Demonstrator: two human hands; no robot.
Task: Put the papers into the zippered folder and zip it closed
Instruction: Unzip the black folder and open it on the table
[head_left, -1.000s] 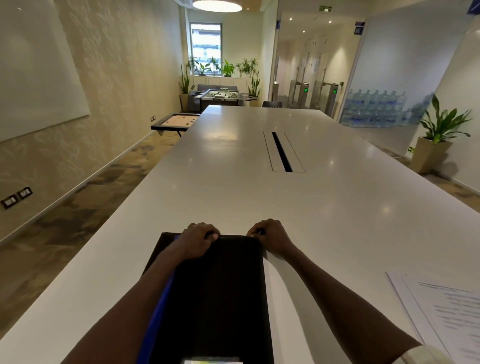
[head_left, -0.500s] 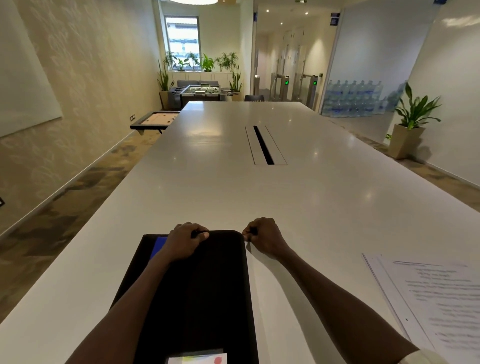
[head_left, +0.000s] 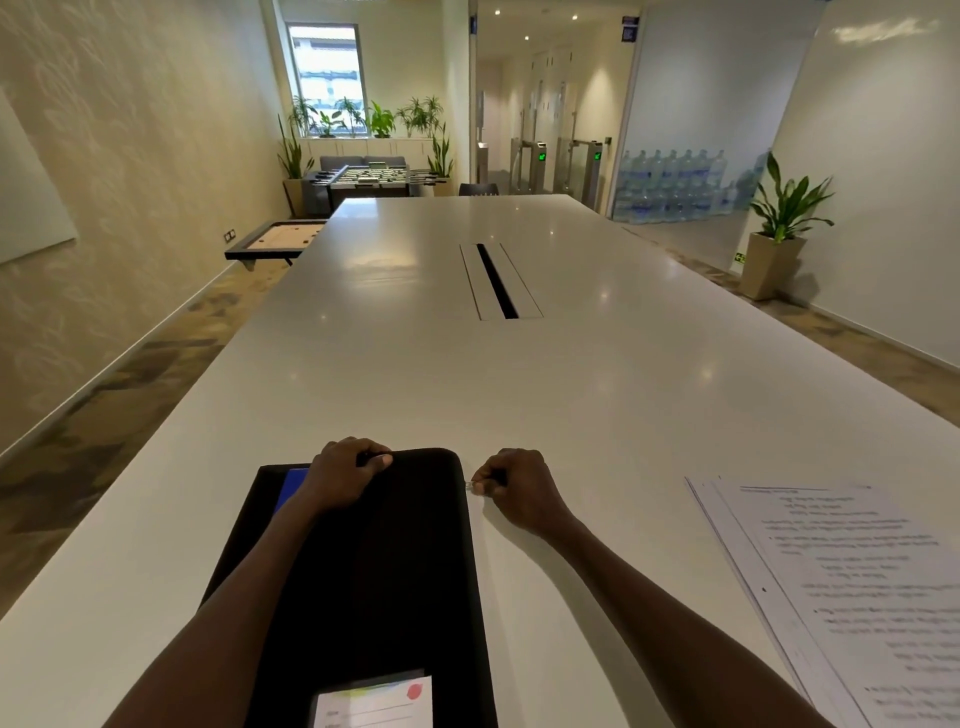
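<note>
Papers, printed white sheets (head_left: 852, 587), lie on white desk (head_left: 571, 395) well right of right hand (head_left: 519, 491), which pinches zipper pull; left hand (head_left: 345, 475) grips black zippered folder (head_left: 374, 561), long axis pointing away.

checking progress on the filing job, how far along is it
Early. Nothing is filed yet: the papers lie on the table, right of the black zippered folder. In hand: the left hand grips the folder's far edge while the right hand pinches the zipper pull at its corner. Left: inserting the papers and zipping shut.
</note>
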